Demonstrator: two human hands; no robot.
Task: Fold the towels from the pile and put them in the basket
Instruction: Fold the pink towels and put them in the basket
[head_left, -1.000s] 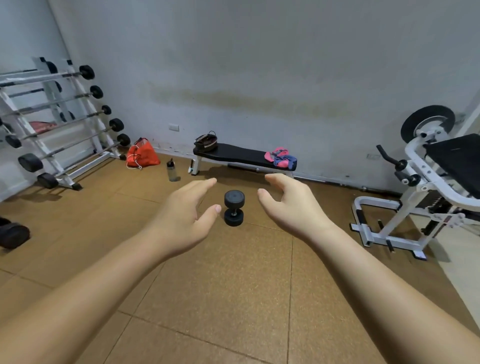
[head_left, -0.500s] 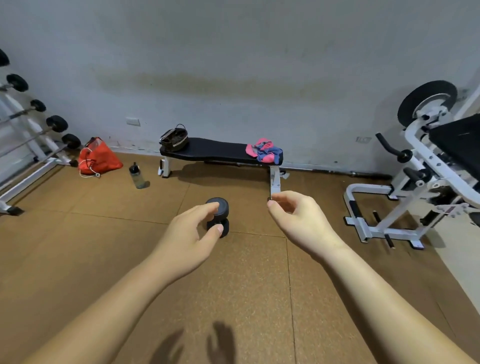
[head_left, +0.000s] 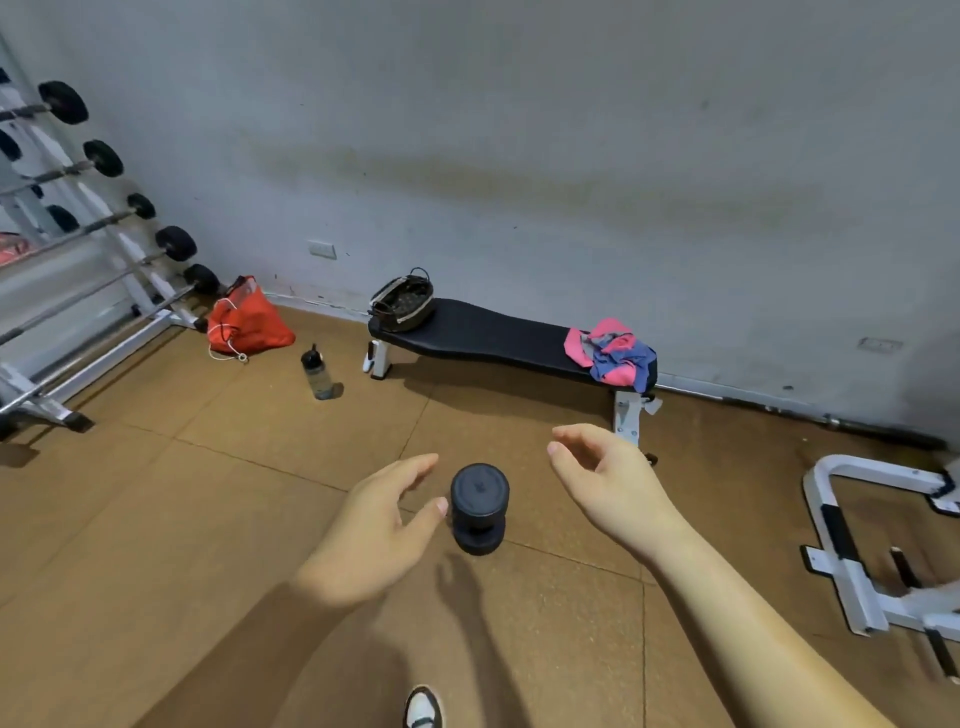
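The left grip (head_left: 374, 530) is released and empty; well beyond it the dark woven basket (head_left: 402, 306) sits on the black padded worktop (head_left: 493, 332). Just right of it stands a black round-ended dumbbell (head_left: 478, 506), a likely trip hazard. The right grip (head_left: 608, 483) is equally released. Beyond it, the crumpled pink-and-blue towel pile (head_left: 610, 353) lies at the worktop's end, where a careless tug could spill it.

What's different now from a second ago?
The person has walked closer to the bench, so it and the dumbbell look bigger, and a shoe now shows at the bottom. Nothing was grabbed: the left hand and right hand stay out in front, empty. The towels and basket stay on the bench.
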